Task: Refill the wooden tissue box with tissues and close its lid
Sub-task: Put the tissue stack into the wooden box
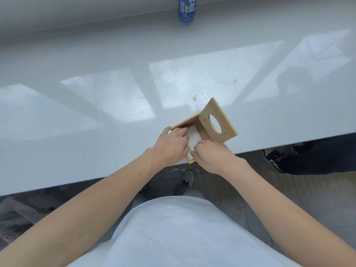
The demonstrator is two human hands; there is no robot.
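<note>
The wooden tissue box (189, 161) sits at the near edge of the white counter, its lid (218, 120) swung up and open, with an oval slot in it. A white stack of tissues (193, 138) lies inside the box. My left hand (171, 145) rests on the left part of the stack, fingers pressing down into the box. My right hand (210, 156) is at the box's near right corner, its fingers curled on the tissues' edge. Much of the box is hidden under both hands.
The glossy white counter (115, 112) stretches far to the left and back. A blue plastic bottle (186, 9) stands at the far edge. Beyond the counter's near edge, another person's dark shoe and trouser leg (289, 160) are on the floor at the right.
</note>
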